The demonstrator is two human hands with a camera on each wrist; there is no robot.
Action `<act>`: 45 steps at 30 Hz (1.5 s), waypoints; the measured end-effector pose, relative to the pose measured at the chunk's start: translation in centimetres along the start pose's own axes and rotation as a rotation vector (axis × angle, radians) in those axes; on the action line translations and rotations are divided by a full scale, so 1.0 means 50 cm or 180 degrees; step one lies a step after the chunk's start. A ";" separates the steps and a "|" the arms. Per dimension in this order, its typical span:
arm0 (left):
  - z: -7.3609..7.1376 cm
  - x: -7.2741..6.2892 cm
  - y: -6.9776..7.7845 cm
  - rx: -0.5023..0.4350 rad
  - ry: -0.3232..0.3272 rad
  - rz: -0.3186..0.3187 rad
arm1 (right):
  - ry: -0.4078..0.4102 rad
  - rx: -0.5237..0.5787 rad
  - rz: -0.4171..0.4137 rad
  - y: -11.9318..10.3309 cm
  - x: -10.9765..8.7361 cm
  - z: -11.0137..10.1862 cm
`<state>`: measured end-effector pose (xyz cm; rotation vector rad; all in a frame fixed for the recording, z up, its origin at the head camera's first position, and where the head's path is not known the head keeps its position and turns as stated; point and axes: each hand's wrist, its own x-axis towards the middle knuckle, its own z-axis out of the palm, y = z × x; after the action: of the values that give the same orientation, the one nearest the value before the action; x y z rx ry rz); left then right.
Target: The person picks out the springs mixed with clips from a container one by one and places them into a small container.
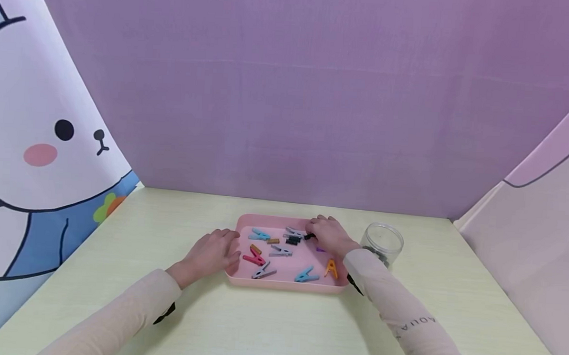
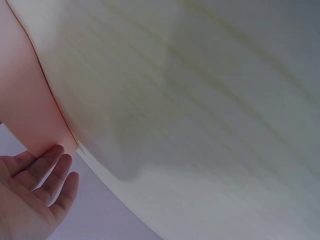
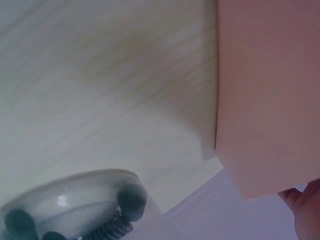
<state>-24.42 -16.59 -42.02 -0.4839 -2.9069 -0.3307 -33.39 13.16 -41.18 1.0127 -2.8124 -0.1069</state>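
Note:
A shallow pink tray holds several coloured spring clips, among them a red clip, an orange clip and a light-blue clip. My left hand holds the tray's left rim; its fingers lie against the outer wall in the left wrist view. Reaching over the back right rim, my right hand pinches a small black screw at its fingertips, largely hidden by the hand. Black threaded pieces lie beside it in the tray.
To the right of the tray stands a clear jar with dark screws at its bottom, close to the right forearm. Short brown cylinders lie among the clips. A purple wall rises behind the pale table.

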 end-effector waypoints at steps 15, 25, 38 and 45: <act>-0.002 0.001 0.002 0.0009 0.0012 0.0004 | 0.0090 -0.0013 0.0005 -0.003 -0.013 -0.024; 0.000 0.001 -0.002 0.0003 0.0043 0.0062 | 0.0249 0.0067 -0.0059 -0.007 -0.029 -0.063; 0.000 0.000 -0.002 -0.0016 0.0088 0.0108 | 0.0558 0.0187 -0.0082 0.009 -0.069 -0.100; -0.004 0.000 -0.001 -0.0011 0.0067 0.0096 | 0.0705 0.0336 -0.0017 0.036 -0.095 -0.117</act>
<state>-24.41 -16.71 -41.85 -0.5210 -2.8762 -0.3347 -29.91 17.48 -35.75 0.9866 -2.6373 0.1459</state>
